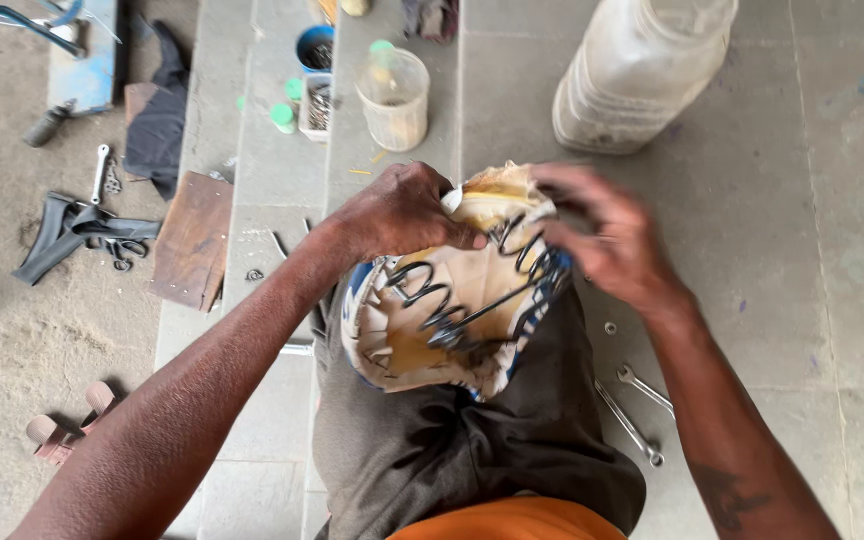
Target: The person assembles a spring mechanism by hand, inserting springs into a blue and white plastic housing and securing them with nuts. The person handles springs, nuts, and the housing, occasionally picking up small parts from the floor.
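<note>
Scissors (124, 250) and a spanner (100, 172) lie on the dirt at far left, beside a strip of black rubber (62, 235). The left hand (397, 212) is closed on the upper edge of an upturned bicycle saddle (452, 300) resting on the lap, springs (472, 285) facing up. The right hand (607, 235), blurred, pinches its cover near the springs. It looks like fitting the cover; next, a firm tuck at the rim. Two spanners (632, 410) lie on the right.
</note>
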